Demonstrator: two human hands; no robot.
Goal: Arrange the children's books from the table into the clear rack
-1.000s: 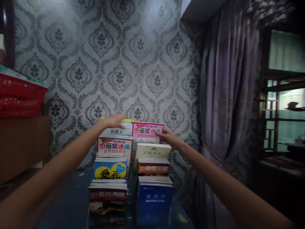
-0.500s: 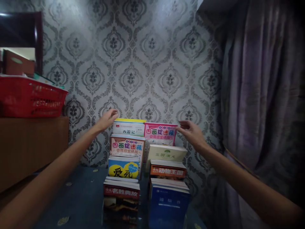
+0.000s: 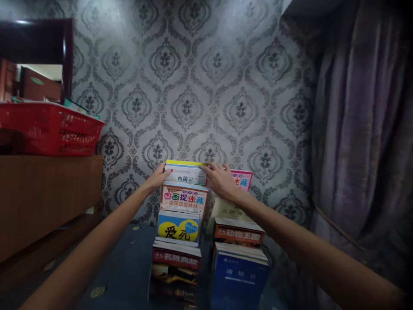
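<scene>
Two rows of upright books run toward the patterned wall. At the back of the left row stand a white book [image 3: 184, 175] with Chinese lettering and a yellow-edged book [image 3: 183, 162] behind it. My left hand [image 3: 158, 176] grips their left edge, thumb on the white cover. My right hand [image 3: 222, 180] holds their right edge, fingers along the top corner. Behind that hand, a pink book [image 3: 245, 178] is partly hidden. My right forearm covers part of a pale green book [image 3: 226, 210]. A brown-bordered picture book [image 3: 182, 199] stands just in front of the white one.
Nearer me stand a blue-and-yellow book [image 3: 179, 228], dark red-topped books [image 3: 176, 275], an orange-titled book [image 3: 238, 232] and dark blue books [image 3: 240, 280]. A red basket [image 3: 51, 129] sits on a wooden cabinet [image 3: 54, 185] at left. A curtain [image 3: 355, 150] hangs at right.
My right hand has moved left from the pink book's edge to the white book's right edge. My left hand has come down onto its left edge. The view has shifted slightly left.
</scene>
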